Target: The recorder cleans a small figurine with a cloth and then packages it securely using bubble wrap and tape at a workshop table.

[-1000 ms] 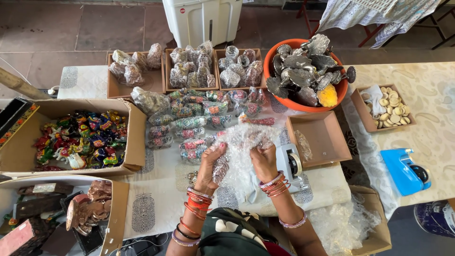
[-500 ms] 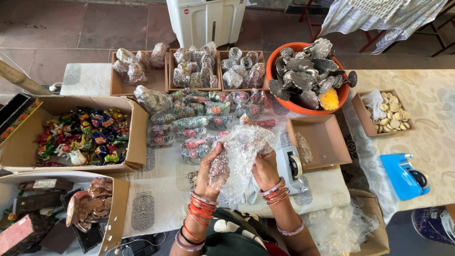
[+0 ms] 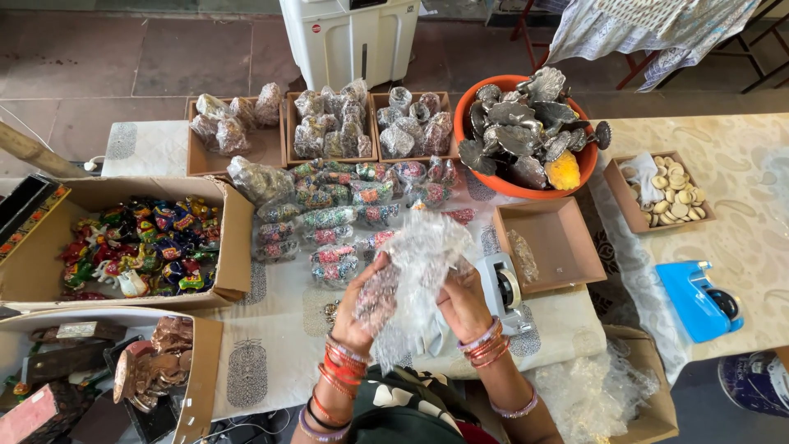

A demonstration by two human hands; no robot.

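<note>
A large cardboard box (image 3: 234, 238) sits at the left, filled with small painted figures in bright colours (image 3: 140, 247). Nearer, at the lower left, another box (image 3: 197, 378) holds brown and copper-coloured carvings. Along the far edge of the table stand three shallow brown trays (image 3: 329, 123) packed with bundles in clear wrap. Just near of them lies a spread of small wrapped packets (image 3: 345, 205) showing red, green and blue through the plastic. To the right, an orange bowl (image 3: 526, 187) is heaped with dull grey metal pieces and one yellow item. An open brown tray (image 3: 546, 242) lies near the bowl, almost bare, and a smaller tray (image 3: 633, 205) further right holds pale round discs. A blue tape dispenser (image 3: 699, 300) rests at the right; a white one (image 3: 505, 288) sits just right of the hands.

At the near centre, the left hand (image 3: 370, 300) and the right hand (image 3: 464, 300) both have fingers curled, gripping a sheet of clear bubble wrap (image 3: 423, 255). The sheet is crumpled, rising between the hands above the table, folded round a small speckled item against the left palm.
</note>
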